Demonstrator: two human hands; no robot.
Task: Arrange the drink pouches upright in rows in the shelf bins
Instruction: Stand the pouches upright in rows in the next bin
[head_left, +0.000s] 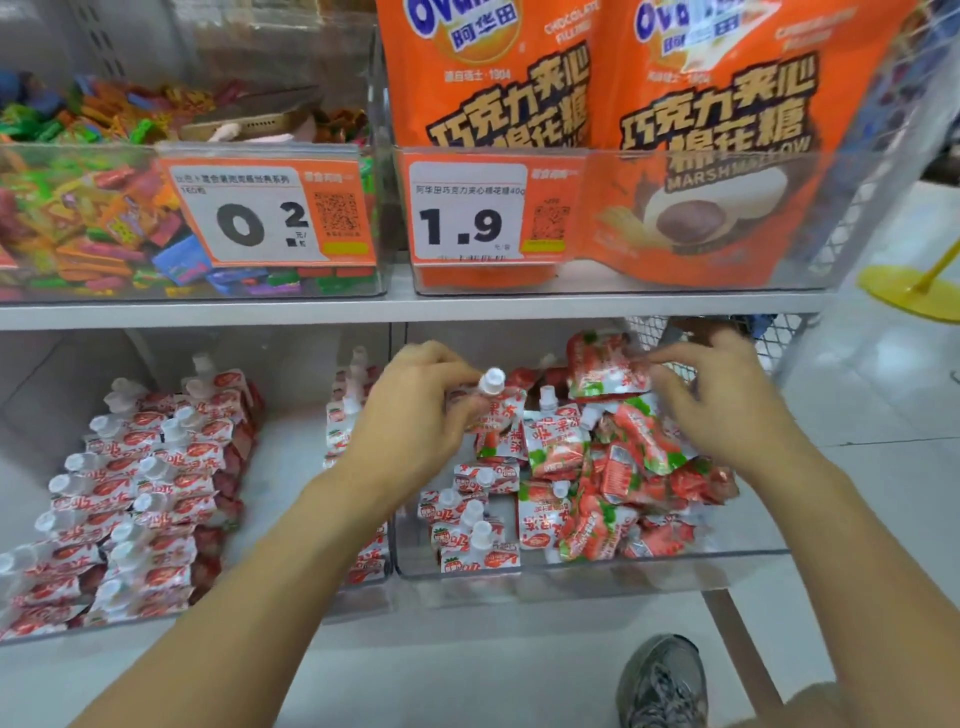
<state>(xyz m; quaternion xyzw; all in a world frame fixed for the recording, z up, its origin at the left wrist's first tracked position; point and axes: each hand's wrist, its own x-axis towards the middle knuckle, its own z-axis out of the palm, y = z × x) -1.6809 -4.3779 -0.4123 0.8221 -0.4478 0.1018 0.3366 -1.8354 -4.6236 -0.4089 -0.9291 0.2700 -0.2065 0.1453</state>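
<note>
Strawberry drink pouches (597, 467) sit jumbled in our right clear bin (597, 569); left bin (62, 631) holds neat rows. Our left hand (415, 410) pinches one white-capped pouch (488, 410), right hand (727, 400) grips another pouch (602, 369).

Both forearms reach forward — the left hand (415, 410) curled, pinching with fingertips, the right hand (727, 405) raised, fingers bent, gripping too.

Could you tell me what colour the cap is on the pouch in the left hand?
White cap, seen in the head view.
</note>
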